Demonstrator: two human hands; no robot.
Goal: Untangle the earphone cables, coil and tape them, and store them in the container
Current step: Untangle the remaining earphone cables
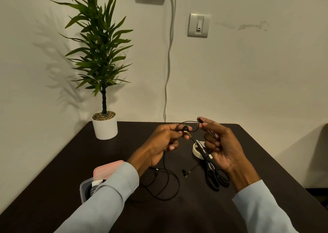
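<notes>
Both arms reach forward over the bench point(266, 161), each in a pale sleeve that ends just short of the wrist. The left hand point(164, 142) is raised above the bench, palm turned inward, its thumb and forefinger pinching a black earbud point(185, 129) while the other fingers curl under. The right hand point(220, 144) is level with it and just beside it, palm toward the left hand, thumb and forefinger pinching the thin earphone cable point(190, 121) that runs between the two hands; its remaining fingers are loosely bent. The hands do not touch each other.
</notes>
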